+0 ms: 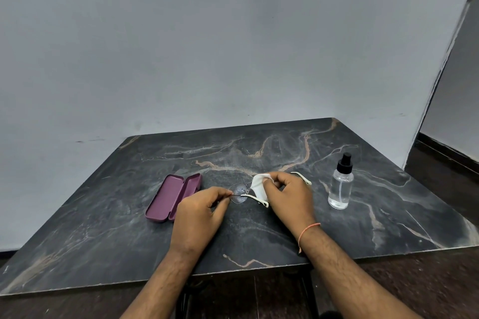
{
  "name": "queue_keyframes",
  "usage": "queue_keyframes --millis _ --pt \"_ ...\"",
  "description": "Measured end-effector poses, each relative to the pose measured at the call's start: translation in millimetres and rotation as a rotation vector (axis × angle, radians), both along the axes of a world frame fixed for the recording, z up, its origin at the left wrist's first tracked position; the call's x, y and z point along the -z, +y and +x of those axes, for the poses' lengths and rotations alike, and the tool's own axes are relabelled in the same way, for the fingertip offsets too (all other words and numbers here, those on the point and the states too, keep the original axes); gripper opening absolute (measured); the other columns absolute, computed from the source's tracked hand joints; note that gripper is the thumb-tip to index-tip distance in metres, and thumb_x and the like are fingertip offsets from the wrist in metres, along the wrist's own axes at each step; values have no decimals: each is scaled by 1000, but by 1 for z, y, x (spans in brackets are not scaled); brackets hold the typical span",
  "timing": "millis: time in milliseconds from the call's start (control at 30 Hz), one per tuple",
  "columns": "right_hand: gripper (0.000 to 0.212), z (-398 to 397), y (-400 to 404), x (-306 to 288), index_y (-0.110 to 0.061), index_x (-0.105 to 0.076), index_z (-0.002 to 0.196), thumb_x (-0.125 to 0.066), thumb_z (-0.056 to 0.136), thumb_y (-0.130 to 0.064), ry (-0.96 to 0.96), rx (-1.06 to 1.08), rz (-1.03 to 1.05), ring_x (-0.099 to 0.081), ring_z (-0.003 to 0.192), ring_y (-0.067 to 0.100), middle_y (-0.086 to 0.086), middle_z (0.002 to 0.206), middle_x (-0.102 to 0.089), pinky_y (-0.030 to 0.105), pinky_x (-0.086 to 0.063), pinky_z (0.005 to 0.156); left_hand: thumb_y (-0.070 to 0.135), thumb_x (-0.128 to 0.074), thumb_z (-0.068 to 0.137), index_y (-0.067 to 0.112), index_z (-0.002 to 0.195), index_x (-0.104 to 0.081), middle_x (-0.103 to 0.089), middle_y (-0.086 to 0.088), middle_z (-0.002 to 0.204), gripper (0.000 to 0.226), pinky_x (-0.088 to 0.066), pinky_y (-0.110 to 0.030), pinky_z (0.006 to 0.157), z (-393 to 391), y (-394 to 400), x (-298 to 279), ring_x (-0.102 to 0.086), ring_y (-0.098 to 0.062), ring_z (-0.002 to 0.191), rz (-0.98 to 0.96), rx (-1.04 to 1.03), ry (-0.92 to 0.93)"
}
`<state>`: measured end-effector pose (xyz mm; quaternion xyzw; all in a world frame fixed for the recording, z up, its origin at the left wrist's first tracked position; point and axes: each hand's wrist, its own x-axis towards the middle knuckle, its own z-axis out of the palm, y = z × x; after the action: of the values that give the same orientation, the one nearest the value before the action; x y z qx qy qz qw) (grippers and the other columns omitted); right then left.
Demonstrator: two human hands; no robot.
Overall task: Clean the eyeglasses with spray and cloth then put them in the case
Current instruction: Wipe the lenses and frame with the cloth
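Left hand [199,211] pinching eyeglasses [239,195], right hand [287,195] pinching cloth [258,185], dark marble table [259,235], grey wall [207,46]

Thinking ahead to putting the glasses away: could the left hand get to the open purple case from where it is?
Probably yes. The case lies open just left of the left hand, with bare table between, though that hand is pinching the eyeglasses.

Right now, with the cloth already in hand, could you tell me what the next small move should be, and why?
Probably wipe the cloth over the lens nearer the left hand. That lens of the eyeglasses shows spray droplets, the left hand pinches the frame at its edge, and the right hand grips the cloth beside it. The case lies open, waiting.
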<state>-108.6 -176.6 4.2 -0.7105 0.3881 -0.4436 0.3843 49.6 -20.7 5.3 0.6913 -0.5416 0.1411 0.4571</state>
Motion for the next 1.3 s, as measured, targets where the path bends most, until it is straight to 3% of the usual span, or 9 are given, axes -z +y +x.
queue_keyframes --millis 233,400,500,600,700,867,1100,1233,1300 --pt "22 -1 -1 -1 -21 -74 73 -70 95 -20 22 82 -44 -50 61 7 -10 57 -55 27 -42 61 17 -87 89 30 101 -83 -79 25 95 18 -50 -2 81 2 -1 1 -72 13 92 -13 -4 20" --pt "27 -3 8 -7 -34 -65 70 -67 96 -25 39 173 -165 -57 62 1 -19 57 -58 11 -35 55 16 -88 88 30 100 -82 -79 26 92 19 -49 -1 78 3 -2 2 -71 13 90 -8 -29 43" --pt "12 -4 16 -8 -28 -75 89 -68 98 -28 116 241 -315 -62 64 13 -14 65 -64 27 -40 59 17 -89 88 29 100 -82 -79 25 91 18 -49 0 78 4 -2 2 -71 13 89 1 -41 47" --pt "14 -4 19 -8 -27 -78 99 -66 100 -34 249 291 -374 -72 73 33 -2 78 -77 37 -53 60 17 -89 88 29 100 -83 -79 25 91 18 -49 -1 78 4 -2 2 -72 12 90 12 -42 46" --pt "16 -4 21 -10 -30 -81 104 -66 100 -36 331 305 -381 -74 78 37 0 86 -80 39 -56 63 16 -88 88 29 99 -83 -79 25 91 18 -50 -1 78 4 -1 2 -72 11 90 13 -42 54" --pt "27 -1 16 -11 -29 -77 96 -57 101 -46 531 222 -418 -74 88 26 -6 93 -77 35 -48 68 13 -87 87 26 95 -82 -78 22 90 16 -53 -5 77 2 -2 1 -72 10 85 23 -26 48" --pt "26 -5 -1 -15 -19 -69 89 -55 99 -39 646 -16 -460 -70 90 24 -3 84 -74 38 -53 71 11 -88 86 23 95 -81 -79 19 90 16 -58 -16 77 2 -2 1 -73 7 84 28 11 20" --pt "26 -11 -3 -16 -37 -80 115 -60 99 -41 608 -128 -464 -68 96 16 -7 93 -75 38 -55 81 12 -89 86 24 95 -81 -78 20 91 18 -56 -10 80 3 -2 2 -72 7 86 42 24 1" --pt "32 -12 -1 -16 -35 -82 112 -57 94 -45 581 -133 -415 -69 95 14 -9 93 -76 37 -57 82 12 -89 86 25 96 -81 -78 21 92 18 -57 -13 80 3 -2 2 -72 7 87 39 26 1"
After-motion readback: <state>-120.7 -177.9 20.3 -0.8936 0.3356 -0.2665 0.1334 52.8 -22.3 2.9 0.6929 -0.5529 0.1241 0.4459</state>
